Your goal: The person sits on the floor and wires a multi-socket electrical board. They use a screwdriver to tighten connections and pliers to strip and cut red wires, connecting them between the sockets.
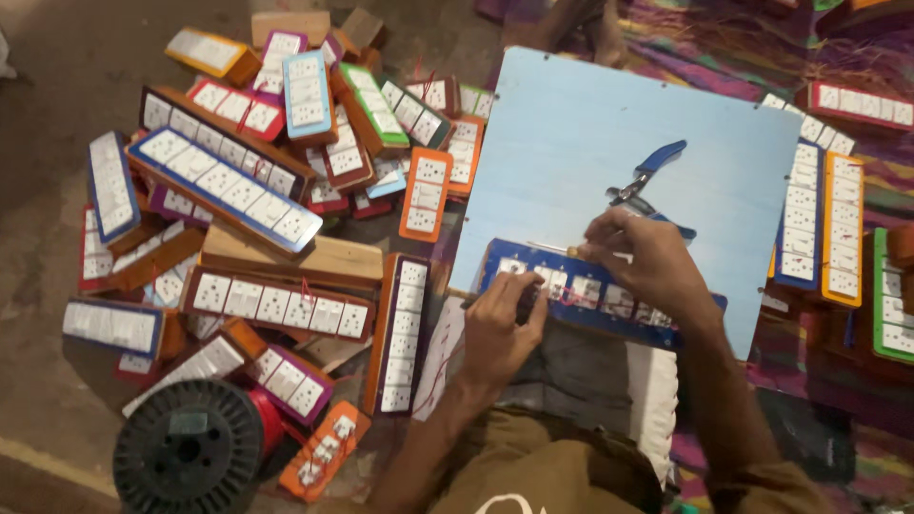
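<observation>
Head view, left hand: the left hand point(497, 328) sits at the near-left end of a blue switch board point(581, 293), fingers curled together and pinched on the board's near edge.
Head view, right hand: the right hand point(640, 257) comes over the board from the right, fingers bunched tight around a thin screwdriver point(557, 250); only the yellowish handle and a bit of pale shaft show.
Screwdriver direction: its shaft lies nearly level and points left, just beyond the board's far edge.
Blue switch board, place: it lies across the near edge of a light-blue panel point(571, 143), right over the person's lap, with a grey cloth point(571, 371) below it.
Blue switch board, long axis: it runs left to right, the right end dropping slightly toward the near side; the row of white switches faces up, with a short red wire across the middle.
Pliers: blue-handled pliers point(647, 176) rest on the panel just beyond the right hand, handles pointing far-right.
Left of the panel: a heap of switch boards point(238, 190) in orange, blue, green, purple and wood, lying at all angles.
Near left: a black spool point(188, 447) with red wire on the floor.
Right side: more long boards point(824, 228) stand lengthwise, near to far.
</observation>
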